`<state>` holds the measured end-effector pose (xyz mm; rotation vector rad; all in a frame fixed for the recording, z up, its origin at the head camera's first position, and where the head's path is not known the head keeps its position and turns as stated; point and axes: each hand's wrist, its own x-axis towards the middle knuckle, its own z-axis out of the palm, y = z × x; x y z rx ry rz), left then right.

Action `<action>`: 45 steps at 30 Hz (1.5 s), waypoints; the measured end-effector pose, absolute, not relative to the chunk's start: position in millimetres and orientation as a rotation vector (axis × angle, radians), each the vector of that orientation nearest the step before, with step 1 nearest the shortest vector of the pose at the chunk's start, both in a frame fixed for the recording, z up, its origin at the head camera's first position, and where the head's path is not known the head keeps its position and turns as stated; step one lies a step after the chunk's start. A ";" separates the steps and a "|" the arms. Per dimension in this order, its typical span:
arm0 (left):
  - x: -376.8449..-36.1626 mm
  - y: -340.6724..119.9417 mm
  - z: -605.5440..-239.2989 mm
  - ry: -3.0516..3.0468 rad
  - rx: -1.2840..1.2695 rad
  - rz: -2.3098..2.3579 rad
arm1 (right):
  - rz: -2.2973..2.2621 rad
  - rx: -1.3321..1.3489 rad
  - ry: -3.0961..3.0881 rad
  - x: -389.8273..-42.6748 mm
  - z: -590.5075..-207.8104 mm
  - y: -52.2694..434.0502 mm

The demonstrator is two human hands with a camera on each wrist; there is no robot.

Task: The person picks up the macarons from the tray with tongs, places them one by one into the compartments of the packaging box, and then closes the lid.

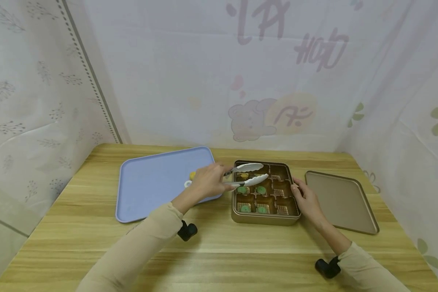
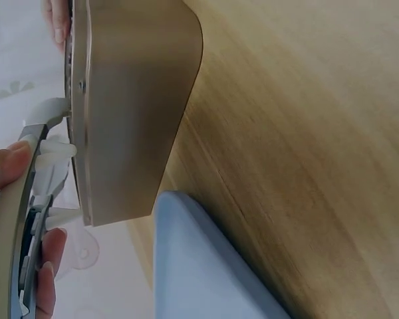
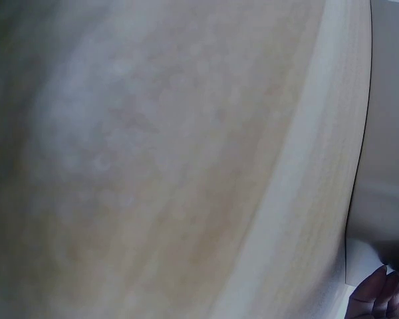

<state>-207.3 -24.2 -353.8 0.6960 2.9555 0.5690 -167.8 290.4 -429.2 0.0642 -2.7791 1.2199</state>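
My left hand [image 1: 209, 181] holds a pair of tongs [image 1: 256, 180] with white tips, spread apart above the tin box [image 1: 266, 219]. In the left wrist view, thumb and fingers lie on opposite arms of the tongs [image 2: 8, 219]. Nothing is visible between the tips. The brown divided insert [image 1: 271, 200] of the box has several round green pieces [image 1: 261, 190] in its left and middle compartments. Yellow pieces [image 1: 243, 175] lie toward the back left, partly hidden by the tongs. My right hand [image 1: 308, 202] grips the box's right side, fingers at the rim.
A blue tray [image 1: 153, 182] lies at left, with a yellow piece [image 1: 192, 175] and a white ring [image 1: 187, 184] on it, partly behind my left hand. The tin lid [image 1: 341, 200] lies right of the box. Patterned cloth [image 1: 168, 81] surrounds the wooden table [image 1: 219, 259].
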 end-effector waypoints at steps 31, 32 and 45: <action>-167.6 -145.7 -360.0 3.071 0.508 0.691 | 1.316 0.083 -2.779 -167.4 -428.6 291.8; -166.8 -149.6 -360.3 3.069 0.499 0.690 | 1.305 0.076 -2.780 -167.3 -428.1 291.6; -164.0 -184.1 -368.7 3.050 0.421 0.639 | 1.260 0.051 -2.781 -167.4 -426.2 290.2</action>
